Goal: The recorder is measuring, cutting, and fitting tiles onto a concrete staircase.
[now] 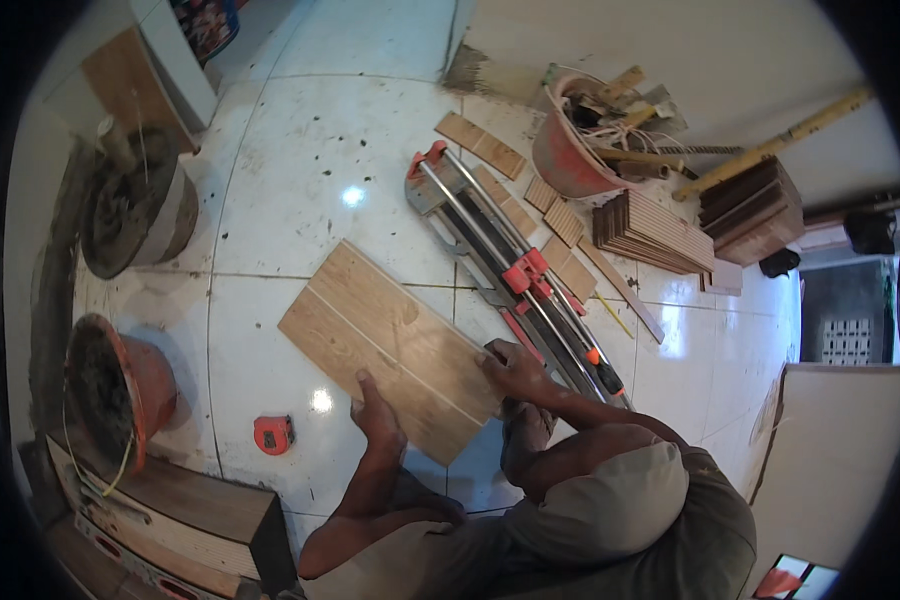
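A wood-look tile (395,320) with pale lines along its length lies tilted across the middle, in front of my knees. My left hand (378,412) grips its near left edge, thumb on top and the other fingers hidden beneath. At the right edge, my right hand (515,372) is closed on the tile, with bent fingers over the rim. Just beyond my right hand stands a manual tile cutter (525,275) with two steel rails, red fittings and a black handle. A red tape measure (272,434) rests on the floor left of my left hand.
Cut tile strips (482,143) lie beside the cutter, near stacked tiles (655,232). A red tub (570,155) of scraps stands at the back right. Dirty buckets (155,385) line the left, above a box of tiles (200,500). White tiled flooring (320,110) has scattered crumbs.
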{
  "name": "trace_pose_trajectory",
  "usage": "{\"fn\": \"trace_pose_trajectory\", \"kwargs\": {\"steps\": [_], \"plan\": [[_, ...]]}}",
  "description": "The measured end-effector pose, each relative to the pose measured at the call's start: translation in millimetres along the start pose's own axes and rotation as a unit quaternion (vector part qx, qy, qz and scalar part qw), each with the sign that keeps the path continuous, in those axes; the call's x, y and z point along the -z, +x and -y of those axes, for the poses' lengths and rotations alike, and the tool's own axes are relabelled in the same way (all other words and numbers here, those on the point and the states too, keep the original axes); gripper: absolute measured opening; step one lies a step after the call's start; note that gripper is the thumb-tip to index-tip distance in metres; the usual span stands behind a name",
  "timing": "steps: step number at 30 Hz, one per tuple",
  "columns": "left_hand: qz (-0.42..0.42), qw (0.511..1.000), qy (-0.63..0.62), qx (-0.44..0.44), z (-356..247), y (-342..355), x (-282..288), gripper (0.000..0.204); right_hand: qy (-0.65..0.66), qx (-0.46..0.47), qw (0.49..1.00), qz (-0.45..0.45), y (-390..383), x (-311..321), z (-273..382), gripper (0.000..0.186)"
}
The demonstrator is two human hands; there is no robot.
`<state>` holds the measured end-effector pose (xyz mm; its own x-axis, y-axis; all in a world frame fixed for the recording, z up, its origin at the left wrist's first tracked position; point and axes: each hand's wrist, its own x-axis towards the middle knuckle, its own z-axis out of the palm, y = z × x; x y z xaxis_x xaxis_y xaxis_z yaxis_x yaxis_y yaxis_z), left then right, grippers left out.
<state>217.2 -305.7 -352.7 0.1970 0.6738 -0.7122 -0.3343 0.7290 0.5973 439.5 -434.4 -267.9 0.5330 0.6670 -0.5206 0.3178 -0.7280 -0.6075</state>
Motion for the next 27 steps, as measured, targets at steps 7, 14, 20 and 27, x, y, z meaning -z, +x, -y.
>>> {"fn": "trace_pose_trajectory", "kwargs": {"steps": [7, 14, 20, 27], "plan": [[-0.039, 0.989, 0.088, -0.111, -27, -5, 10, 0.058, -0.257, 0.04, 0.912, -0.319, -68, 78, -83, 0.042], [0.01, 0.965, 0.2, -0.168, -78, 21, 6, 0.055, -0.225, -0.015, 0.956, -0.19, -103, 97, -138, 0.033], [0.015, 0.934, 0.34, -0.108, -121, 8, -12, 0.054, -0.213, -0.028, 0.966, -0.145, -181, 122, -175, 0.03], [0.012, 0.929, 0.356, -0.105, -58, 13, -62, 0.043, -0.198, -0.188, 0.961, -0.038, -271, 126, -285, 0.022]]}}
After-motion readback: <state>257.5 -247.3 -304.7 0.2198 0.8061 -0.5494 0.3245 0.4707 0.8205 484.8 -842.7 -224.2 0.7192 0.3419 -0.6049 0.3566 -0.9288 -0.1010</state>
